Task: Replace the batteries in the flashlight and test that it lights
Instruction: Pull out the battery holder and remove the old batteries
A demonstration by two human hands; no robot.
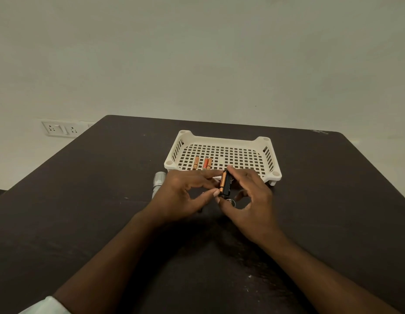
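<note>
Low in the view, a white sleeve is cut off at the lower left corner, and both forearms are seen reaching forward over the dark bench. Much of the flashlight is hidden behind the left hand; only its silver end is seen on the bench, just left of that hand. A small round part lies below the fingers, too shadowed to be identified. A black battery holder is held upright between the two hands, above the bench and just in front of the tray. An orange-and-black battery is seated along its left side. The left grip is closed as a pinch, with thumb and forefinger tips set against the battery and holder. The right hand is curled round the holder from the right, forefinger at its top and thumb near its base. How firmly either grip is pressed cannot be told. Three orange batteries are seen lying in the white perforated tray, near its front left. A wall socket is seen at the left, partly blocked by the bench edge.
</note>
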